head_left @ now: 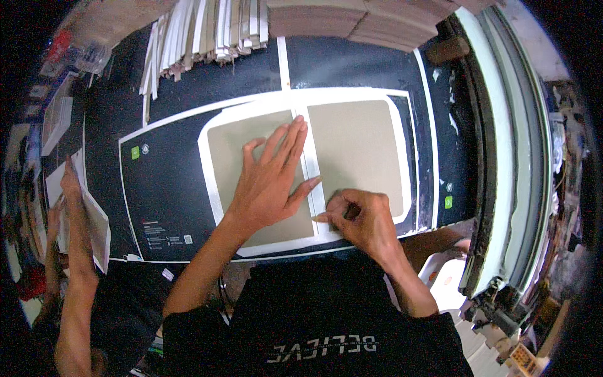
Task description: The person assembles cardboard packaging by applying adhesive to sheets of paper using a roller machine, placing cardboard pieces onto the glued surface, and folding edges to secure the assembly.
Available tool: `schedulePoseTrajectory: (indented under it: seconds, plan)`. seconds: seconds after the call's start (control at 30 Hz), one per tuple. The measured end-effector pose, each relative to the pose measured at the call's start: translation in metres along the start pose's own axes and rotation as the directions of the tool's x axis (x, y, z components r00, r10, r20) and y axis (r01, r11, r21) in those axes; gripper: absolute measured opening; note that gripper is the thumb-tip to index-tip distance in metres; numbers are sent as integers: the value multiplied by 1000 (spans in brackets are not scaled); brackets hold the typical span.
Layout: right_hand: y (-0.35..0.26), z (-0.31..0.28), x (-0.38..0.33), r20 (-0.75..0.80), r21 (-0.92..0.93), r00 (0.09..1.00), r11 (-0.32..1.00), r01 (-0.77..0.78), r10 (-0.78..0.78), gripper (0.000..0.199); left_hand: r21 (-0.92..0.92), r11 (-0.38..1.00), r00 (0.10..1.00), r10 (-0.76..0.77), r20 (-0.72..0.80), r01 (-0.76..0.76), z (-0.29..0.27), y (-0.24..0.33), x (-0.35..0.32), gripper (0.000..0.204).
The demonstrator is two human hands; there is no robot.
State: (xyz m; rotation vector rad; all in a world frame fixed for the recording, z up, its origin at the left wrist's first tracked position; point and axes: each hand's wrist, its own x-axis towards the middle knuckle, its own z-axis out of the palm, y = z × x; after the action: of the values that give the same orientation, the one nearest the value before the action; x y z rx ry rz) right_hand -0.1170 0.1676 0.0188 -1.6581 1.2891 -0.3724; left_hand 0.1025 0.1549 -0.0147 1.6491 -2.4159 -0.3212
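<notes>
Two grey-beige boards, the left board (227, 139) and the right board (355, 141), lie side by side with white borders folded around their outer edges. Between them runs a narrow white strip (312, 164). My left hand (270, 179) rests palm down over the left board, fingers stretched out and fingertips on the strip's upper part. Lower down, my right hand (365, 221) has its fingers curled in, thumb and forefinger close together at the strip's lower part. Whatever they may pinch is too small to make out. Under the boards lies a dark printed sheet (166, 195) with white edges.
A bundle of white and brown strips (204, 31) lies at the back left, beside brown board stacks (352, 22). Long pale rolls or bars (502, 157) stand along the right. At left, another person's hand (72, 179) holds a pale folded board (94, 217).
</notes>
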Motion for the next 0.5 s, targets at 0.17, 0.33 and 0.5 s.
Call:
schedulePoseTrajectory:
  seconds: [0.17,0.33,0.5]
  plan:
    - [-3,4,-9,-64,-117,948,945,304,-313,55,-38,999,999,1,-53,-3,-2,-1,0,79]
    - [3,4,-6,53,-219,915,889,402,-400,90,-29,1000,999,-3,-41,2,-2,-1,-2,73]
    - [7,5,-6,83,-252,899,864,437,-430,89,-66,997,999,-29,-36,26,-3,2,1,75]
